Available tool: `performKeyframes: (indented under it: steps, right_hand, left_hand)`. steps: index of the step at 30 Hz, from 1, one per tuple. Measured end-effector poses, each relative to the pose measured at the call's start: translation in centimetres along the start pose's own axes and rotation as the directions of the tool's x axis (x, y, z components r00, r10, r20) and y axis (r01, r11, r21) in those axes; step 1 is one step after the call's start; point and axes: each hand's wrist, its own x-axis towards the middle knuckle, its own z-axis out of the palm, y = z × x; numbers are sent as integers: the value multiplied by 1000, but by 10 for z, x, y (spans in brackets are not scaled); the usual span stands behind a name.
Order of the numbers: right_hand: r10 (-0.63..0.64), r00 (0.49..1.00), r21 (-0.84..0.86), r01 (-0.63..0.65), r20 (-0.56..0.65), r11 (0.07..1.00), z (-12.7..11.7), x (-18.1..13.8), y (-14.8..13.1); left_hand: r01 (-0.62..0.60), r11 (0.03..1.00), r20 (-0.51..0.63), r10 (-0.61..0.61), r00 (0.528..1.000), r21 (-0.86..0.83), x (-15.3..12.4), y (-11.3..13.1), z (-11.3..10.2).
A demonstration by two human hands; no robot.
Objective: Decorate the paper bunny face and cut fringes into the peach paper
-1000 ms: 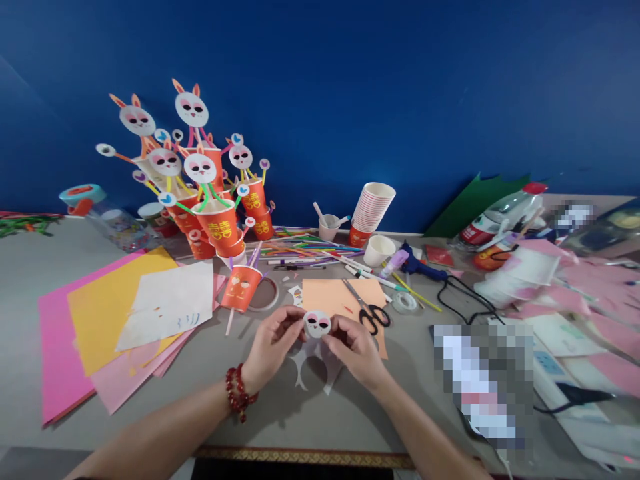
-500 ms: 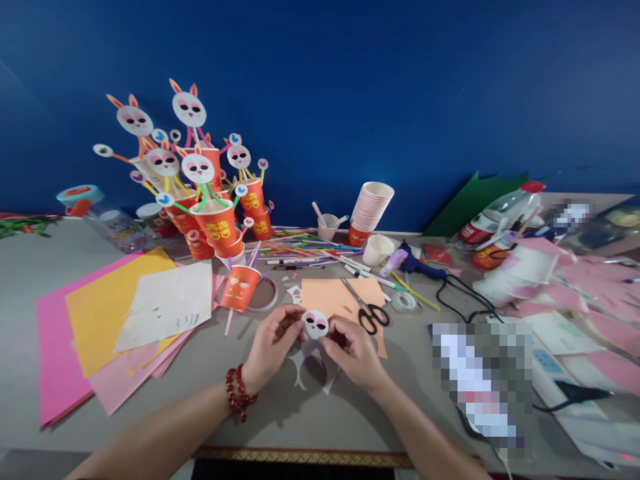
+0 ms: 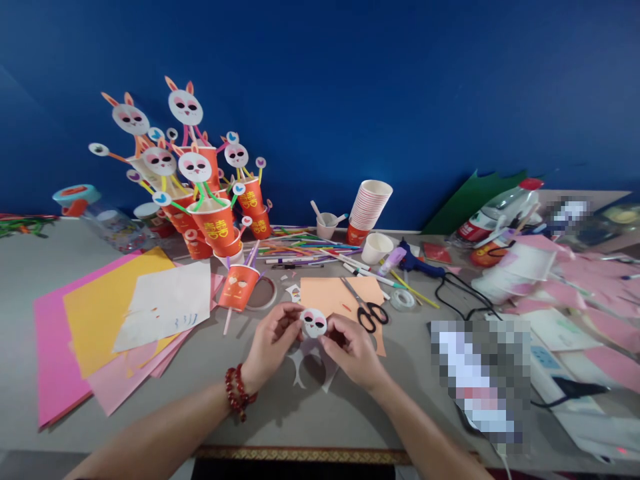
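Note:
Between both hands is a small white paper disc (image 3: 314,323) with a drawn face: dark eyes, pink patches above them and a small nose. My left hand (image 3: 276,340) pinches its left edge, and my right hand (image 3: 349,347) pinches the right edge. Below the disc, a white paper scrap (image 3: 299,370) with curved cut edges lies on the table. Just behind the hands is a sheet of orange paper (image 3: 325,290), with black-handled scissors (image 3: 371,315) resting across its right side. An orange paper cup (image 3: 239,288) on a stick stands left of my left hand.
Paper-cup rabbit figures (image 3: 213,223) crowd the back left, above stacked coloured sheets (image 3: 55,333). Straws and markers (image 3: 300,251) lie along the back, beside stacked cups (image 3: 370,207). A blue glue gun (image 3: 423,265) with a black cord, a bottle (image 3: 495,210) and pink paper (image 3: 595,287) occupy the right.
The face disc has turned slightly between my fingers, its face tilting a little. Both hands keep their hold. The whole view has shifted slightly.

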Motion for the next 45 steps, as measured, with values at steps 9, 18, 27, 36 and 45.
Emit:
performKeyframes:
  steps: [9,18,27,36,45]
  right_hand:
    - [-80,997,-184,82,19,980,3,-1,-2]
    - [-255,964,-361,265,77,894,7,-3,-6]
    - [-264,960,-362,279,90,890,7,-4,-5]
    - [-251,968,-192,250,19,949,2,-5,-9]
    - [-180,963,-131,156,-201,979,-2,0,6]
  left_hand:
    - [-55,993,25,53,998,108,-2,0,0]
    - [-175,959,120,151,981,225,-3,-3,0]
    - [-180,960,158,148,976,215,-4,-1,0]
    - [62,981,189,-26,982,-186,-3,-1,-5]
    - [165,951,260,-95,961,-262,-1,-3,-4]
